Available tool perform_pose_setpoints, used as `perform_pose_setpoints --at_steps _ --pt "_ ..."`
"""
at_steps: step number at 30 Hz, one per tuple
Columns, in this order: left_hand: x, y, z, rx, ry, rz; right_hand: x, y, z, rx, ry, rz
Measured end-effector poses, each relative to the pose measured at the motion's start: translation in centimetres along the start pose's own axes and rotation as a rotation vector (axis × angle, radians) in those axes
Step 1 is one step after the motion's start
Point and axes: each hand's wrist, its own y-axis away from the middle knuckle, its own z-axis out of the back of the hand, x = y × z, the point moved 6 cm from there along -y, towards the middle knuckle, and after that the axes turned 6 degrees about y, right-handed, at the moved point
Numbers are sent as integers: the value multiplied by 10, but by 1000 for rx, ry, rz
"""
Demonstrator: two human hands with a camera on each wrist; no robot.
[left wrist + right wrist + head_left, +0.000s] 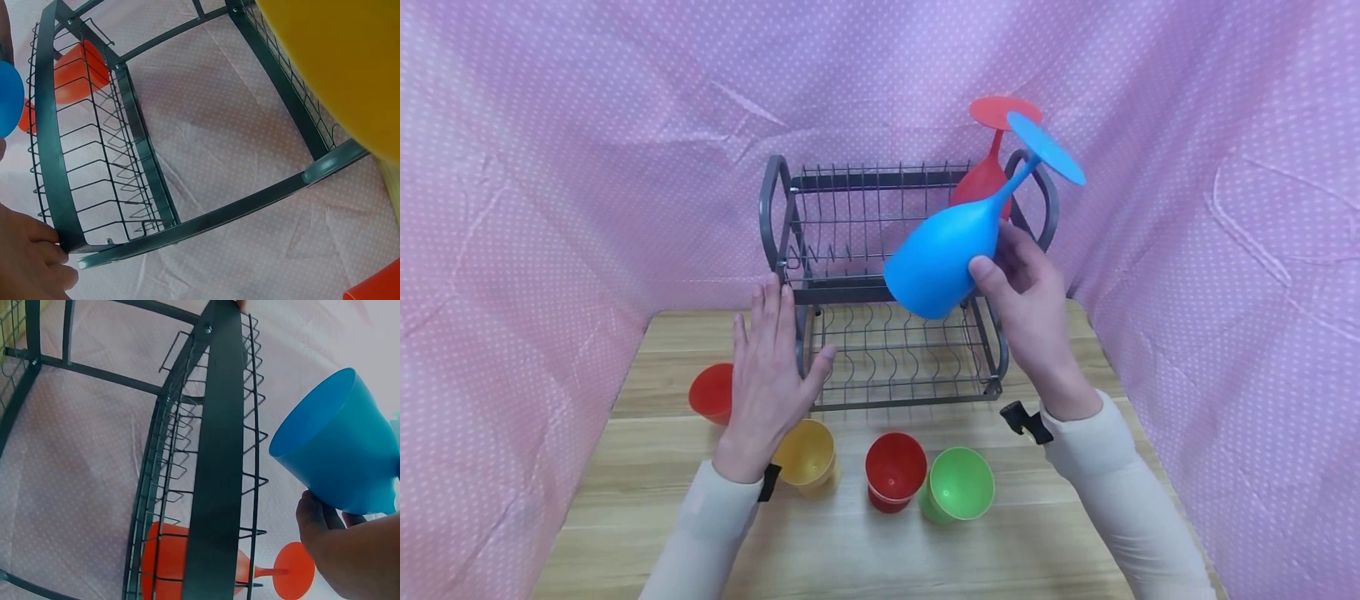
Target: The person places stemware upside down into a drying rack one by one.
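Note:
My right hand (1037, 312) pinches the bowl of a blue wine glass (943, 254), thumb in front and fingers behind. The glass is tilted mouth-down, its foot up to the right, in front of the upper tier of a dark two-tier dish rack (842, 295). Behind it a red wine glass (981, 185) stands upside down at the upper tier's right end; its bowl shows through the wires in the right wrist view. My left hand (763, 383) has its fingers straight, fingertips right at the upper tier's front left corner, also seen in the left wrist view.
A row of cups stands on the wooden table (647, 500) before the rack: yellow (807, 454), red (896, 468) and green (961, 485). Another red cup (711, 392) is left of the rack, partly behind my left hand. Pink dotted cloth (662, 125) surrounds the table.

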Motion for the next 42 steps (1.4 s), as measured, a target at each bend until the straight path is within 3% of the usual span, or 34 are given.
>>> perform_pose_setpoints --at_steps 17,22,28,34,42 --pt "-1 0 -1 -5 11 4 29 -44 -7 -18 42 31" --pt "-1 -1 0 -24 12 -8 34 -55 -13 -19 8 47" --pt "-1 -1 -1 -21 16 -6 30 -66 -20 -10 -45 52" --pt "-1 -1 -1 -20 24 -1 25 -77 -26 -27 -29 103" --pt "-2 0 0 -20 30 -1 15 -85 -29 -14 41 43"
